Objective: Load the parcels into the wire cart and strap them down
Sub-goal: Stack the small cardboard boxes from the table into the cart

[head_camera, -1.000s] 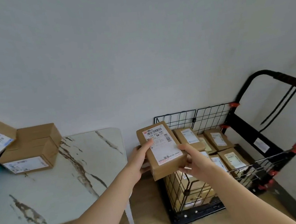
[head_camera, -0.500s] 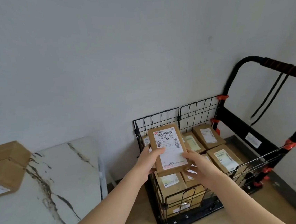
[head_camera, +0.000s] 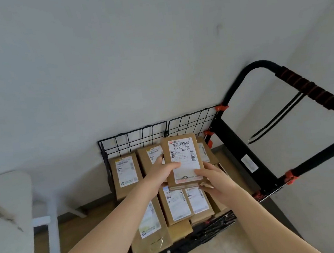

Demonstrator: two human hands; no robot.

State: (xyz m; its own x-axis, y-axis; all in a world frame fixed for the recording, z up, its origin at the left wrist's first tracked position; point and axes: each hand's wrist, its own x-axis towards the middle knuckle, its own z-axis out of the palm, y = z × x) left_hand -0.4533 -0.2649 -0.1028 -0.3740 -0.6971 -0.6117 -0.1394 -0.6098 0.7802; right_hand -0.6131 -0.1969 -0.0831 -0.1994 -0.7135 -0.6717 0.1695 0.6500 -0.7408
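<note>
Parcel: flat brown cardboard parcel with white shipping label point(head_camera: 183, 155), held label-up, level above the black wire-mesh cart's point(head_camera: 229, 138) packed boxes point(head_camera: 177, 204), probably to stack flat.
Left hand point(head_camera: 161, 173): grips the parcel's left edge, thumb on top.
Right hand point(head_camera: 216, 177): grips the near right corner, steadying.

"133 E01 308" on parcel label point(head_camera: 183, 159)

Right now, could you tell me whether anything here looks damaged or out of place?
Only small things: the held parcel has a ragged flap at its near corner by the right hand, and tape looks wrinkled on the front-left parcel.
</note>
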